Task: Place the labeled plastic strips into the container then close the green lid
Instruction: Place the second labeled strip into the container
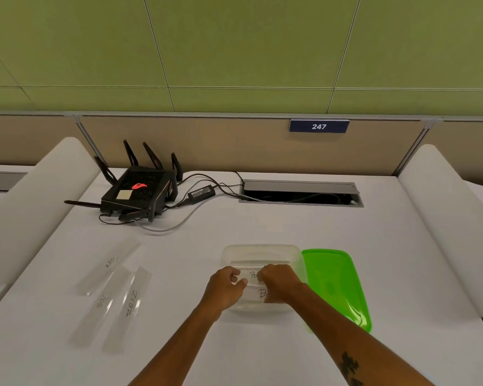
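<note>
Strip label half hidden by hands in container.

The white table carries three strips, container, green lid, router.

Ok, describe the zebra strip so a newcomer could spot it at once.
Start at the black router at the table's far left, then come toward the camera to three clear strips lying on the white table. The zebra strip is the rightmost, nearest the container, beside the dog strip, with ZEBRA handwritten along it.
</note>
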